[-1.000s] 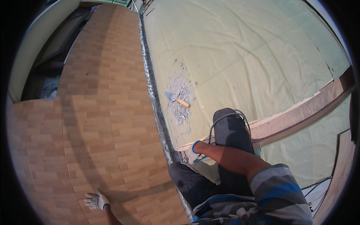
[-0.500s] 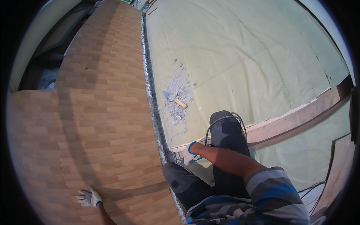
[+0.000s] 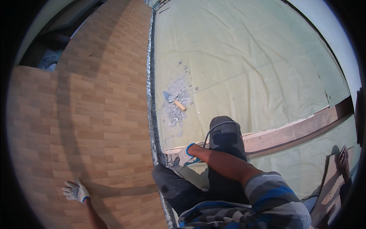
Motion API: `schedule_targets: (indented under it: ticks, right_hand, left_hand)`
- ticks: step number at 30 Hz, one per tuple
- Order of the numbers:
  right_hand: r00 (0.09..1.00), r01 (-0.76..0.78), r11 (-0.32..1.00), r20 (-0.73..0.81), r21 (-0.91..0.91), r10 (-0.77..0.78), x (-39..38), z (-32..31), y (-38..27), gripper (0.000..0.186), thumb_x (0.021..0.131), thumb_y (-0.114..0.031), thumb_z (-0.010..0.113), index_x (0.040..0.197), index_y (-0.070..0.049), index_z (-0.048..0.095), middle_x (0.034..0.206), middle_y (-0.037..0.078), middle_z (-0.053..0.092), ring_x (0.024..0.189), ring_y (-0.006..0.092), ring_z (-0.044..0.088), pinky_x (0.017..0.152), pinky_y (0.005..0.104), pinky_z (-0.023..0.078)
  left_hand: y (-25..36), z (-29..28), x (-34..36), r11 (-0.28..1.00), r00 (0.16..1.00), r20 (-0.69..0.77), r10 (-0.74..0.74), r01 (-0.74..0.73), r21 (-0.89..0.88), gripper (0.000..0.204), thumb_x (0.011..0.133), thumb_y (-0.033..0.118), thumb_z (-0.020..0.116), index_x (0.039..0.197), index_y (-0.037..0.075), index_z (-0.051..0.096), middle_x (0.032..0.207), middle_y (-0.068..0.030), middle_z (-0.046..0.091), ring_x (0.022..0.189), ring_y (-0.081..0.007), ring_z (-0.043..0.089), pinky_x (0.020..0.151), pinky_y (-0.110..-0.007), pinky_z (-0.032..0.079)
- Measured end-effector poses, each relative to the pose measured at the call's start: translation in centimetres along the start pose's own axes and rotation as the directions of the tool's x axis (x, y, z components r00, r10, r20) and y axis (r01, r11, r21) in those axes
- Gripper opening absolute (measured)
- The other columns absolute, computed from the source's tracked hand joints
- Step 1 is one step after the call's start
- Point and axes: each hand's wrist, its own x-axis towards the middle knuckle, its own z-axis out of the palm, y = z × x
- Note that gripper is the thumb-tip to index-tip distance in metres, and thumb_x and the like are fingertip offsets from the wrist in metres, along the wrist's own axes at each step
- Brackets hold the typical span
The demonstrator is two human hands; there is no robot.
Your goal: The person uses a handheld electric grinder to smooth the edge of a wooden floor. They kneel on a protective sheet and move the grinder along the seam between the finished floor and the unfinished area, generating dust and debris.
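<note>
My left hand [image 3: 76, 191], in a white glove with a blue cuff, rests with spread fingers on the brown wood-pattern tile floor [image 3: 82, 129]. My right hand [image 3: 184, 156], gloved alike, is closed around a teal-bodied corded tool [image 3: 195, 160] down by the tile edge, between my knees. Most of that tool is hidden by the hand, so its exact kind does not show. Its grey cable [image 3: 213, 126] loops over my right knee. Along the tiles' cut side runs a rough grey gap [image 3: 152, 95].
A trowel [image 3: 174, 102] with a wooden handle lies on grey mortar rubble [image 3: 177, 87], atop a pale green sheet [image 3: 244, 68]. A long wooden board [image 3: 284, 135] crosses the sheet. At lower right, another person's foot [image 3: 344, 158] is by a plank [image 3: 328, 191].
The view has shifted slightly. Another person's feet have come into sight at the lower right. Both my hands keep nearly the same places, left on the tiles, right on the tool.
</note>
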Motion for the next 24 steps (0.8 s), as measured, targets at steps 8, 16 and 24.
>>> schedule_targets:
  ticks: [8,16,24]
  right_hand:
    - [0.999,0.004,1.000,-0.038,-0.029,-0.005,-0.1,0.7,-0.5,0.049,0.090,-0.050,0.073,0.079,-0.003,0.077,0.072,0.011,0.073,0.063,0.0276,0.070,0.058,0.0440,0.056]
    - [0.999,-0.048,0.998,0.001,-0.026,0.048,0.5,0.7,-1.4,0.045,0.089,-0.049,0.072,0.087,-0.004,0.077,0.070,0.010,0.070,0.059,0.0262,0.067,0.054,0.0441,0.053]
    - [0.995,-0.007,0.989,-0.098,-0.145,-0.007,4.3,1.5,1.0,0.064,0.089,-0.052,0.069,0.135,-0.008,0.075,0.117,0.022,0.080,0.099,0.0344,0.077,0.090,0.0464,0.059]
  left_hand:
    - [-0.8,1.0,-0.2,1.000,0.996,-0.088,0.000,-0.003,-0.025,0.081,0.111,0.067,0.049,0.173,0.016,0.036,0.174,-0.0267,0.036,0.157,-0.0502,0.036,0.122,-0.069,0.034]
    - [-1.9,7.7,1.9,0.928,0.785,-0.615,0.070,-0.278,-0.249,0.069,0.115,0.048,0.050,0.173,0.014,0.035,0.179,-0.0199,0.030,0.163,-0.0394,0.031,0.131,-0.058,0.027]
    - [0.2,10.3,2.4,0.821,0.606,-0.794,0.039,-0.472,-0.321,0.063,0.116,0.036,0.049,0.174,0.013,0.034,0.181,-0.0167,0.027,0.166,-0.0377,0.026,0.135,-0.055,0.022]
